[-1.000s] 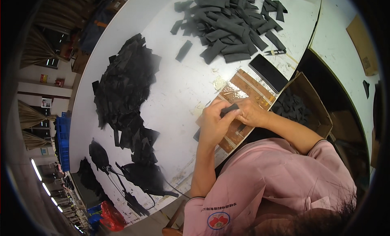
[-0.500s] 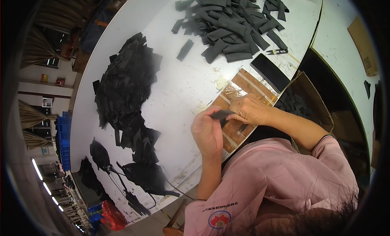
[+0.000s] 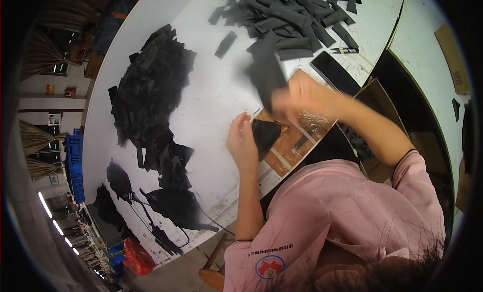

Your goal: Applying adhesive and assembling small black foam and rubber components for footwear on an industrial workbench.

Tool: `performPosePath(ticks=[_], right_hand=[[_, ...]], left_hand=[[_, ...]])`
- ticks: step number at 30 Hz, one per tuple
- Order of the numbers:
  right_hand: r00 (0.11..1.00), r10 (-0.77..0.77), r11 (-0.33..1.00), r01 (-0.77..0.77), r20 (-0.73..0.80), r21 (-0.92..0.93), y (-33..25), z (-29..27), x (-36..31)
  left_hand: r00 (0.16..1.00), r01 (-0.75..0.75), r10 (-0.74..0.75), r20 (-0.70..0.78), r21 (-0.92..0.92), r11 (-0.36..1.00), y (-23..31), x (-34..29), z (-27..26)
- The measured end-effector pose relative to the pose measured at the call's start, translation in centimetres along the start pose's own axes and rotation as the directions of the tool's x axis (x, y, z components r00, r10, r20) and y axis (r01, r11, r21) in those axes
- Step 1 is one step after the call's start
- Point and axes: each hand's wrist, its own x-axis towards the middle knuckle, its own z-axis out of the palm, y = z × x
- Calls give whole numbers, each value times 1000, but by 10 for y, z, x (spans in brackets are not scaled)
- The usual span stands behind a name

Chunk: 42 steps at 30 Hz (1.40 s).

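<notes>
The left hand [image 3: 241,143] is pinching a small black folded piece [image 3: 264,134] by its left edge, fingers pressed together on it, holding it just above the near rim of the white table [image 3: 211,96]. The right hand [image 3: 302,97] is blurring with motion above and to the right of it, gripping a dark grey strip [image 3: 266,75] that is streaking up and left from the fingers; the fingers are looking closed on the strip, though the blur is hiding exactly how.

Beneath both hands a brown cardboard sheet [image 3: 292,143] is lying at the table's near edge, with a crinkled clear plastic wrap [image 3: 314,118] on it. The person's pink shirt [image 3: 342,216] is pressing close against that edge, so little room is remaining on the near side.

To the left of the left hand a stretch of bare tabletop is lying open before the big heap of black pieces [image 3: 151,91], well apart from the hands. Beyond the right hand, the pile of grey strips [image 3: 292,20] is covering the far end, with one loose strip [image 3: 225,44] lying alone between the two piles. Small snips [image 3: 344,50] are resting beside the grey pile, near a flat black slab [image 3: 334,73] close to the table's right edge. An open cardboard box [image 3: 375,98] is sitting just past that edge, under the right forearm.
</notes>
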Motion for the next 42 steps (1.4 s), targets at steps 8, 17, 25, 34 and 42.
performPosePath(ticks=[8, 17, 25, 34, 42], right_hand=[[908, -8, 968, -98, -419, -232, 61, 9, -29], [960, 210, 908, -262, -186, -327, 71, 54, -63], [966, -36, 817, -118, -254, -564, 68, 66, -72], [918, -153, 935, 14, -365, -355, 57, 85, -51], [850, -281, 883, 47, -447, -466, 57, 85, -46]], left_hand=[[969, -223, 43, 244, 785, 578, -63, 2, -4], [948, -316, 169, 270, 736, 598, -55, 1, -1], [938, -310, 184, 293, 474, 824, -14, 1, -31], [805, -388, 179, 565, 274, 880, 40, -14, -29], [994, -49, 57, -89, 96, 994, 26, -47, 0]])
